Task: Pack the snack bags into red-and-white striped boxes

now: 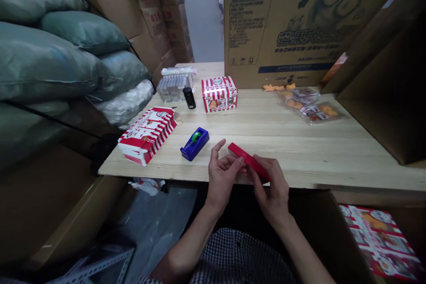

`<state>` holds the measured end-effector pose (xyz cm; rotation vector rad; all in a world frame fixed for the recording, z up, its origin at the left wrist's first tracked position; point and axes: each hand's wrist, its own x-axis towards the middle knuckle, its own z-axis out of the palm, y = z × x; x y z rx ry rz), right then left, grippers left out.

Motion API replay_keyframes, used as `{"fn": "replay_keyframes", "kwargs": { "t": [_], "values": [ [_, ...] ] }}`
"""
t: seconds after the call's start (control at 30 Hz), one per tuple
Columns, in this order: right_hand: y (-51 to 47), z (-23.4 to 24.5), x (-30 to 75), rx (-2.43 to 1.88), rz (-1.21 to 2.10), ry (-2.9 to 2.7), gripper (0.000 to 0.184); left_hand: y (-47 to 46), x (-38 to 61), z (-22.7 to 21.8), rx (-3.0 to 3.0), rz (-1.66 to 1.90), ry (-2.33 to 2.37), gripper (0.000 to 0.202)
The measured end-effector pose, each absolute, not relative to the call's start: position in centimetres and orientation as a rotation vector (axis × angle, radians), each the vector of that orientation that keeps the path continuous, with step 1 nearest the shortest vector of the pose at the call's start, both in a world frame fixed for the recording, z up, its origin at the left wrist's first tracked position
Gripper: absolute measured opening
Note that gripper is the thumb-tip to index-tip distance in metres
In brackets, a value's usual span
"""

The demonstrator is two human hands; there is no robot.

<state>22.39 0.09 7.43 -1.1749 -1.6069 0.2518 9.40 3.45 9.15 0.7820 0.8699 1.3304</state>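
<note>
Both my hands hold a flat red carton blank point(248, 159) edge-on over the near edge of the wooden table point(299, 142). My left hand point(221, 177) pinches its left end with the index finger raised. My right hand point(273, 186) grips its right end, fingers closed round it. A blue tape dispenser point(195, 143) sits just left of my left hand. A stack of flat red-and-white striped cartons point(148, 134) lies at the table's left end. One folded striped box point(219, 93) stands further back.
Snack packets point(308, 104) lie at the back right before a large cardboard box point(299, 22). A clear plastic container point(173, 84) and a black cylinder point(189, 97) stand at the back left. Grey sacks point(66, 62) pile up on the left. A printed carton point(379, 239) lies below right.
</note>
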Motion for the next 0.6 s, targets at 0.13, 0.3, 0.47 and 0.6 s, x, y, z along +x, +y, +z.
{"fn": "replay_keyframes", "kwargs": {
  "t": [0.13,0.3,0.47,0.6],
  "values": [
    [0.6,8.0,23.2,-1.193,0.310,-1.767,0.059,3.6,9.4,8.7,0.776,1.289,0.871,0.074],
    [0.9,8.8,24.4,-1.197,0.371,-1.824,0.057,4.6,9.2,7.6,0.859,1.181,0.926,0.072],
    [0.9,8.8,24.6,-1.158,0.409,-1.792,0.054,7.0,7.4,6.1,1.317,1.266,1.279,0.063],
    [0.2,8.5,24.4,-1.133,0.473,-1.685,0.048,7.9,5.6,6.7,1.705,1.152,1.094,0.051]
  ]
}}
